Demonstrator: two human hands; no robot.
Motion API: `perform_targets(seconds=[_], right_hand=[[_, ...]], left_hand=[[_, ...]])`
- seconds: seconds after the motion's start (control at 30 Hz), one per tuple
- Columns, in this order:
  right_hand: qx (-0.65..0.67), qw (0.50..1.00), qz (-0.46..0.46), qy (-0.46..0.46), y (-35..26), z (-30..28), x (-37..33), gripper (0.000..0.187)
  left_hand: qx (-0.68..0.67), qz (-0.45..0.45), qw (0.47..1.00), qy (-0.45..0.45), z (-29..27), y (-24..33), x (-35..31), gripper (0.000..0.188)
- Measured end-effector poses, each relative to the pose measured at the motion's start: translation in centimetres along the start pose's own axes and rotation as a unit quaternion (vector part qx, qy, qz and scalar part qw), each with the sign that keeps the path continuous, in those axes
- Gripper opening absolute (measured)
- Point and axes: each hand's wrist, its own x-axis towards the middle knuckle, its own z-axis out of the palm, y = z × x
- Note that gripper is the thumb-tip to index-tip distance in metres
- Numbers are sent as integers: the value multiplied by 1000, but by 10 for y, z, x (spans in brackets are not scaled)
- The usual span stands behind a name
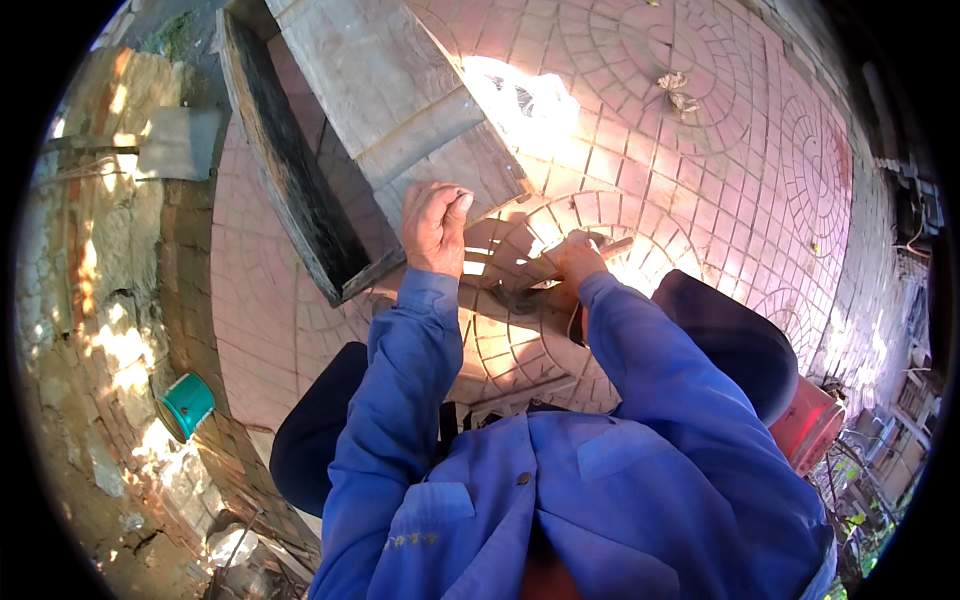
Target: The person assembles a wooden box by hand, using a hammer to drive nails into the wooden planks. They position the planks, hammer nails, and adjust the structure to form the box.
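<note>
My left hand [435, 225] is closed, its thumb pressed to curled fingers. It rests at the near end of a weathered wooden box [380, 95], over its pale board top. Whatever lies between those fingertips is too small to make out. My right hand [580, 262], to the right of the box's near corner, is wrapped round a wooden handle. One end of this wooden-handled tool [620, 246] sticks out past the hand. Just left of it, low over the paving, is a dark shape [515, 298] that may be the tool's head; shadow hides its form.
A dark plank side [290, 165] of the box runs along a long gap. Crumpled clear plastic [525, 100] lies in bright sun beyond it. Dry leaves [678, 92] are on the pink paving. A green bucket [186, 406] stands left, a red container [808, 425] right beside my knee.
</note>
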Motion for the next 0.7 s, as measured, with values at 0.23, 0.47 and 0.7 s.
perform_targets(seconds=[0.23,0.47,0.7], right_hand=[[2,998,-61,-26,-41,-36,-34,19],[551,817,127,-113,-75,-40,-126,22],[624,762,103,142,-101,-77,-234,23]], left_hand=[[28,38,999,1,1,-4,-3,8],[48,71,996,10,5,-8,-2,7],[34,97,994,29,2,-18,-4,7]])
